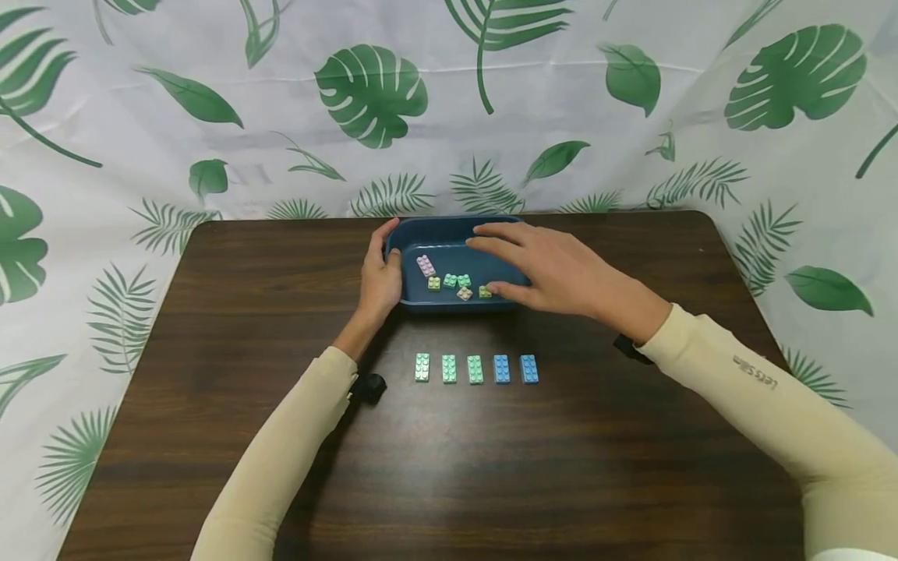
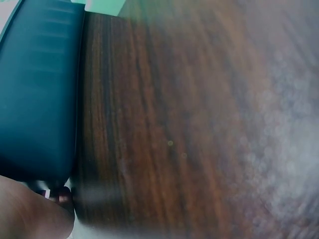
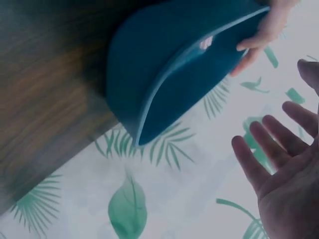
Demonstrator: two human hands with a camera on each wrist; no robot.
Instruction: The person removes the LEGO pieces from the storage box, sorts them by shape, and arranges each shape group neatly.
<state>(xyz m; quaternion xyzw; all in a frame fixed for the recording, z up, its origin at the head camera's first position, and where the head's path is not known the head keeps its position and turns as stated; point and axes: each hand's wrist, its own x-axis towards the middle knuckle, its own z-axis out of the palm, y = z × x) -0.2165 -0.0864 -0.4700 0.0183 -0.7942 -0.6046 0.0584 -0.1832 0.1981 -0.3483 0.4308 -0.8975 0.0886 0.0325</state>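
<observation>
A dark blue plastic bin (image 1: 456, 306) stands at the table's far edge. My left hand (image 1: 381, 279) grips its left end, thumb over the rim and fingers along the outer wall. Over the bin's right side hovers my right hand (image 1: 561, 269), fingers spread; the right wrist view shows this hand (image 3: 291, 184) holding nothing. Inside the bin lie several small toy bricks: a long lilac brick (image 1: 426, 266), a yellow one (image 1: 434, 283), two green ones (image 1: 457, 280), a peach one (image 1: 464, 294) and a yellow-green one (image 1: 485, 291) by the right thumb.
In front of the bin, three green bricks (image 1: 449, 368) and two blue bricks (image 1: 515, 368) stand in a spaced row on the dark wooden table (image 1: 449, 467). A leaf-patterned curtain (image 1: 281, 117) hangs behind and beside the table.
</observation>
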